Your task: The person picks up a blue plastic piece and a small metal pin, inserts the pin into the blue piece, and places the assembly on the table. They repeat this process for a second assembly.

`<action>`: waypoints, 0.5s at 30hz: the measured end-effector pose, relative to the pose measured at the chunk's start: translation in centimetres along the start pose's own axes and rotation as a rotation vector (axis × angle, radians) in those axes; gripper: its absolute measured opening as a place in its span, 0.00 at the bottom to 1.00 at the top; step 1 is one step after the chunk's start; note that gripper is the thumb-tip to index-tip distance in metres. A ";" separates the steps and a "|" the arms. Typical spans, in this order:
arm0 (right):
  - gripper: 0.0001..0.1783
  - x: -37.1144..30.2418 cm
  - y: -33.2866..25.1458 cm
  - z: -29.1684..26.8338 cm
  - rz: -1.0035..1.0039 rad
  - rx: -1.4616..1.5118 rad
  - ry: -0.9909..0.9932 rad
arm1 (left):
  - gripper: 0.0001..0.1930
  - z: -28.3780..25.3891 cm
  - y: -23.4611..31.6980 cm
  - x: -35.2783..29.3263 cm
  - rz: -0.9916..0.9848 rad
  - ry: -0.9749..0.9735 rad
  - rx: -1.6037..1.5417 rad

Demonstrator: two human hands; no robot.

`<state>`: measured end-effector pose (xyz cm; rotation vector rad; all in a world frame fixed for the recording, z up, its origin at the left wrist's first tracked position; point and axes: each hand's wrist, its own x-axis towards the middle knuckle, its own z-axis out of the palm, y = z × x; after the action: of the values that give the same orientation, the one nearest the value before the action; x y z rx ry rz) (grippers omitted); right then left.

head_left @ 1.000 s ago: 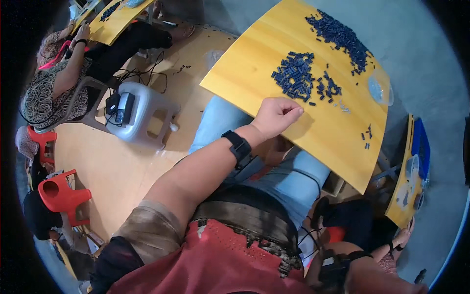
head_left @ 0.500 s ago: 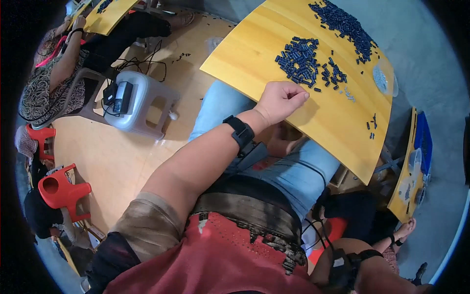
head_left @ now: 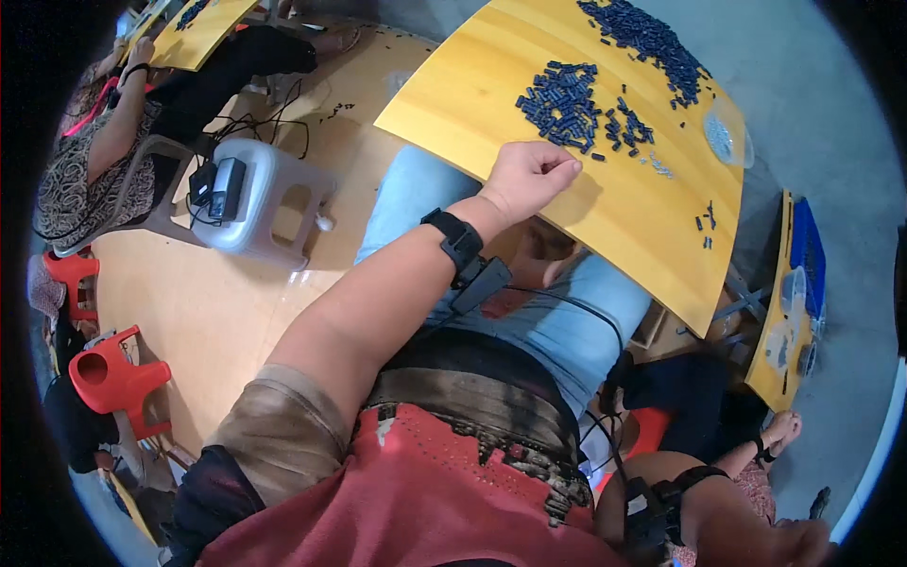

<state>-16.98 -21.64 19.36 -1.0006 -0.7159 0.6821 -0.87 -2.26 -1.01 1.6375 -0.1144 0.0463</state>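
My left hand [head_left: 531, 180] is held at the front edge of the yellow table [head_left: 652, 255], its fingers curled and the thumb pressed to the index finger. Whatever the pinch may hold is hidden. Just beyond it lies a heap of short dark cylindrical pieces [head_left: 559, 106], with a looser cluster of the same pieces [head_left: 630, 128] beside it. A few tiny silvery parts [head_left: 658, 166] are scattered close by. My right hand [head_left: 756, 541] is low at the right rim of the view, away from the table; its fingers are not clear.
A larger dark heap [head_left: 647, 45] lies at the table's far side, near a clear dish [head_left: 720, 138] of silvery bits. Several loose dark pieces [head_left: 706, 225] are at the right. A grey stool [head_left: 255, 213] carries a black device. Other people sit left and right; a red stool [head_left: 118, 378] is lower left.
The whole view has shifted slightly, so the table and heaps appear farther up and left. My left hand keeps its pinch over the table edge. More of my right hand shows at the lower right.
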 end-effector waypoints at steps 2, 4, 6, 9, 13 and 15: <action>0.06 0.1 0.2 0.0 -0.010 -0.101 0.039 | 0.13 0.0 -0.2 0.0 -0.005 0.018 -0.014; 0.05 0.3 0.2 -0.1 -0.022 -0.206 0.076 | 0.13 0.0 -0.2 0.0 0.015 0.018 0.002; 0.04 0.5 0.1 -0.4 -0.036 -0.316 0.115 | 0.12 0.1 0.0 -0.1 0.039 0.016 0.014; 0.03 0.9 -0.4 -1.2 -0.052 -0.488 0.175 | 0.12 0.1 0.4 -0.2 0.012 -0.002 0.027; 0.03 1.2 -0.2 -2.7 -0.063 -0.676 0.245 | 0.11 -0.2 -0.2 -0.5 0.037 0.055 -0.061; 0.02 1.5 0.1 -3.7 -0.065 -0.763 0.286 | 0.11 -0.5 -0.8 -0.5 0.018 0.053 -0.116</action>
<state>-13.25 -22.25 18.24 -1.7225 -0.7624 0.1804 -1.30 -1.71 -1.77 1.5181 -0.0896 0.0951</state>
